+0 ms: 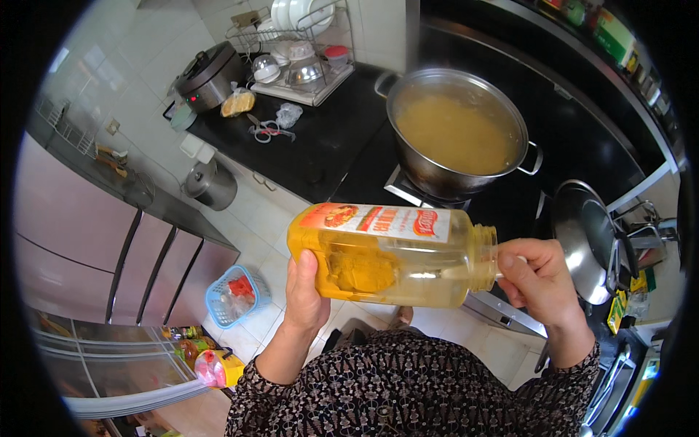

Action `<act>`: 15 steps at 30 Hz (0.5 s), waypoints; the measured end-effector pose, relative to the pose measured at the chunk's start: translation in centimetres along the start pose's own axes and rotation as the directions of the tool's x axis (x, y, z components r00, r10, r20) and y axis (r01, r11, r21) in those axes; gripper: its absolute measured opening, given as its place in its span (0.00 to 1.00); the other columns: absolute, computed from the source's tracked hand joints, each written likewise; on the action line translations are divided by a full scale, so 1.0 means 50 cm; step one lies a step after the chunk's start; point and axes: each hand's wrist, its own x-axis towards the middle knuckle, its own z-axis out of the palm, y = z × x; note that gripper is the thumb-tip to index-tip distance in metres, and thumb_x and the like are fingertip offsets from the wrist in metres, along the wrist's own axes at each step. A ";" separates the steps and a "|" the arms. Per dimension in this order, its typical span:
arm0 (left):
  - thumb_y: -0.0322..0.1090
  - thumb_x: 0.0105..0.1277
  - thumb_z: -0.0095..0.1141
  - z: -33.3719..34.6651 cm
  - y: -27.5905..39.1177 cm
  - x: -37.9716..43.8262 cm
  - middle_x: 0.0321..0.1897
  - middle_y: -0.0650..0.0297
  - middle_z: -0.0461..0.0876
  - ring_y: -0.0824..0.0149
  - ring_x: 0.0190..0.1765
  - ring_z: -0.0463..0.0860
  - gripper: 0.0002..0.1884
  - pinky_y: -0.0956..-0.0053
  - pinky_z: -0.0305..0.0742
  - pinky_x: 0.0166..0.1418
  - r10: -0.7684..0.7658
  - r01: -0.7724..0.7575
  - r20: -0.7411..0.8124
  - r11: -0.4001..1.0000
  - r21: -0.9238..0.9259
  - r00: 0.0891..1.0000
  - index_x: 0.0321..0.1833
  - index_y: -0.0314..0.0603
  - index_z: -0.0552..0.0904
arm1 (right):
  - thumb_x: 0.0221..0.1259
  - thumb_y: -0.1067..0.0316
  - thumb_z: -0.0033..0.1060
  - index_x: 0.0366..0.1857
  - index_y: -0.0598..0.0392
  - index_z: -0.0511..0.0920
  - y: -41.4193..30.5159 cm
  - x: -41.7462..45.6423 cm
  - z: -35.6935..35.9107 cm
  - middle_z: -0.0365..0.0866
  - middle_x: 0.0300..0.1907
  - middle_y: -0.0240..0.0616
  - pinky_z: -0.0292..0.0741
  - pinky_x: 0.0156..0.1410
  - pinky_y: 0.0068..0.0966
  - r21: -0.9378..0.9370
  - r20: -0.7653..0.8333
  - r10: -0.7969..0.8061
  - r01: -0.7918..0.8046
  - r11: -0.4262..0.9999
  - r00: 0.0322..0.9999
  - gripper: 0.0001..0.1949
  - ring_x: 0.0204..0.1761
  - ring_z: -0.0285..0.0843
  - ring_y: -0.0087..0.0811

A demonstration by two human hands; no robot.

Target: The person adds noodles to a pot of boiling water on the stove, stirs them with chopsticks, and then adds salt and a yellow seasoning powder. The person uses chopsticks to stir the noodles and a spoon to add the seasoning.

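Observation:
My left hand [307,297] grips the base end of a large clear plastic jar [420,273], which lies tilted on its side in the air, its uncovered mouth to the right. Yellow powder [363,270] fills the jar's base end and clings to its walls; a label bears writing. My right hand [538,273] pinches the pale handle of a spoon-like utensil [453,273] reaching through the mouth into the jar; its tip is unclear. Beyond the jar, a large two-handled steel pot [458,180] with cloudy yellowish liquid [453,131] stands on the stove.
A wok [581,240] sits right of the pot. On the black counter [322,147] at the left are scissors [265,131], a plastic-wrapped food item [237,102], an electric cooker [210,76] and a dish rack [322,98]. A blue basket [218,306] and lidded metal bin [212,185] are lower left.

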 end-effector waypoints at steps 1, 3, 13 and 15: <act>0.62 0.74 0.40 -0.005 0.000 0.011 0.68 0.57 0.69 0.61 0.70 0.69 0.35 0.63 0.62 0.73 -0.020 0.020 -0.018 1.000 -0.018 1.000 0.72 0.40 0.63 | 0.72 0.70 0.50 0.43 0.64 0.83 -0.007 0.011 -0.002 0.71 0.16 0.27 0.58 0.22 0.14 -0.008 -0.005 -0.010 0.010 1.000 1.000 0.11 0.17 0.62 0.13; 0.62 0.74 0.38 -0.011 -0.002 0.040 0.68 0.58 0.69 0.61 0.69 0.69 0.35 0.63 0.62 0.73 -0.050 0.048 -0.026 0.996 -0.069 0.998 0.72 0.40 0.63 | 0.71 0.69 0.51 0.42 0.64 0.83 -0.023 0.027 0.002 0.71 0.16 0.27 0.57 0.22 0.14 -0.066 -0.038 -0.029 0.026 0.997 0.999 0.11 0.17 0.62 0.13; 0.59 0.77 0.33 -0.102 -0.002 0.213 0.68 0.59 0.69 0.62 0.70 0.68 0.32 0.63 0.62 0.73 -0.140 0.171 0.179 0.971 -0.169 0.974 0.72 0.42 0.62 | 0.71 0.67 0.53 0.40 0.65 0.84 -0.079 0.076 0.082 0.70 0.16 0.25 0.56 0.22 0.14 -0.179 -0.253 -0.038 -0.008 0.984 0.967 0.12 0.18 0.60 0.12; 0.59 0.77 0.32 -0.123 -0.004 0.241 0.69 0.59 0.68 0.62 0.70 0.68 0.32 0.63 0.62 0.73 -0.150 0.197 0.256 0.966 -0.168 0.955 0.72 0.42 0.62 | 0.72 0.65 0.53 0.41 0.65 0.84 -0.087 0.082 0.105 0.69 0.16 0.25 0.56 0.22 0.14 -0.222 -0.282 -0.037 -0.027 0.975 0.959 0.13 0.17 0.60 0.12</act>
